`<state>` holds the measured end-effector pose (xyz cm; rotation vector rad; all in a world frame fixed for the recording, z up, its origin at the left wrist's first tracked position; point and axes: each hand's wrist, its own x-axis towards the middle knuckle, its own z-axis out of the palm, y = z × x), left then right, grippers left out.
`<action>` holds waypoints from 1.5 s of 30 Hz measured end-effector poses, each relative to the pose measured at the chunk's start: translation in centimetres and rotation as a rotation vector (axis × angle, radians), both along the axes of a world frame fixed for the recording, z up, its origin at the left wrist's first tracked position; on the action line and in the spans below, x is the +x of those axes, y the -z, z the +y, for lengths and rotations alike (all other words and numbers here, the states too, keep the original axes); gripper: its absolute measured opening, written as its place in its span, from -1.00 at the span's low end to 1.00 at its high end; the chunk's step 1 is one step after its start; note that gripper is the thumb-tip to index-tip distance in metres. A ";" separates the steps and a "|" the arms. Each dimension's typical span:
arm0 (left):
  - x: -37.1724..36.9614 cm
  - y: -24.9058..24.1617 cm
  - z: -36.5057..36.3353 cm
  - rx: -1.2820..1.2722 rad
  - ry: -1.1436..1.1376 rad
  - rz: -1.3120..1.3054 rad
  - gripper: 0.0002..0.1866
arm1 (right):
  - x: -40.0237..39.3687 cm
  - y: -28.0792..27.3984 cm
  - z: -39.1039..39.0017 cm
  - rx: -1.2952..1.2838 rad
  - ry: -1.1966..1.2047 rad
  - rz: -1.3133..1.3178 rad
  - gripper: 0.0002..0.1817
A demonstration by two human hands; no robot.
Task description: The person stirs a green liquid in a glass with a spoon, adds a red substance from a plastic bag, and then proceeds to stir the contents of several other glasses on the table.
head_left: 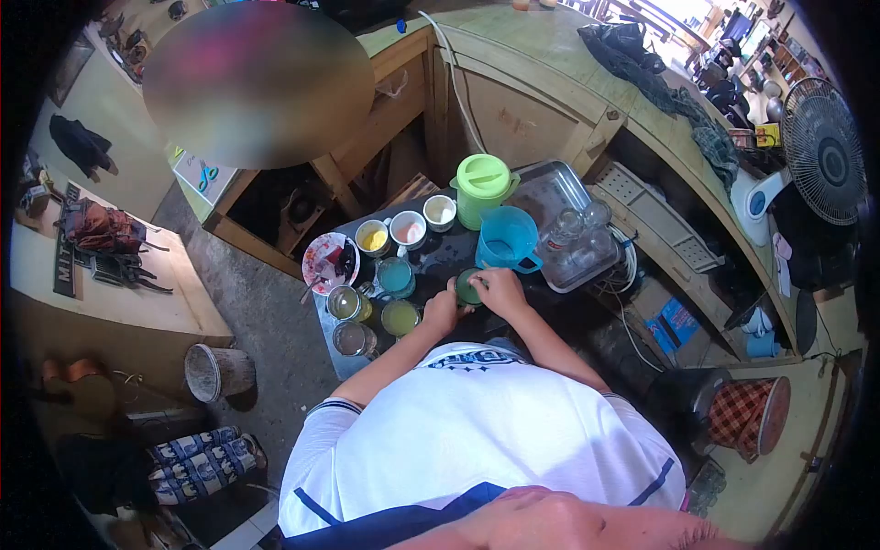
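Note:
A glass of green liquid (466, 287) stands on the dark table close to my body. My left hand (442, 313) is closed around its left side. My right hand (501, 291) is at the glass's right rim, fingers pinched together; what they hold, if anything, is hidden. Just beyond stands a blue plastic pitcher (507, 240), with a lime-green lidded jug (483, 188) behind it. Left of my hands are a glass of yellow-green liquid (401, 317), a mug of bluish liquid (395, 276) and several other mugs and glasses. A white cup (439, 213) sits farther back.
A metal tray (561, 188) with several clear glasses lies on the right. At the table's left is a patterned plate (321, 259) with a dark item. A wooden counter (513, 60) curves around the back, and a fan (825, 151) stands at right. A bucket (218, 372) is on the floor.

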<state>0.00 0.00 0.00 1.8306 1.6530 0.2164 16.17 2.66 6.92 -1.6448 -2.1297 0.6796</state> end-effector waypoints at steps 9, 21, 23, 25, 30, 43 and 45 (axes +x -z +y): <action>-0.6 -0.4 0.4 0.013 0.011 0.001 -0.06 | -0.7 -0.2 0.1 0.175 0.041 0.162 -0.82; -0.7 -0.3 0.3 0.032 0.018 -0.028 -0.06 | -1.0 -1.0 0.3 0.119 0.026 0.213 -0.83; -0.6 -0.4 0.3 0.011 0.016 -0.037 -0.07 | -0.9 -1.0 0.2 -0.007 0.011 -0.114 -0.83; -0.5 -0.7 0.2 0.005 0.015 -0.035 -0.07 | -0.9 -0.2 0.4 0.085 0.005 0.050 -0.83; -0.5 -0.4 0.3 -0.020 0.006 -0.025 -0.08 | -1.1 -0.8 0.5 0.014 0.021 -0.143 -0.82; -0.5 -0.7 0.3 -0.003 0.021 -0.022 -0.07 | -0.9 -0.9 0.4 0.064 0.022 0.028 -0.81; -0.5 -0.7 0.4 0.003 0.025 -0.018 -0.07 | -0.9 -1.0 0.4 -0.014 -0.011 -0.004 -0.81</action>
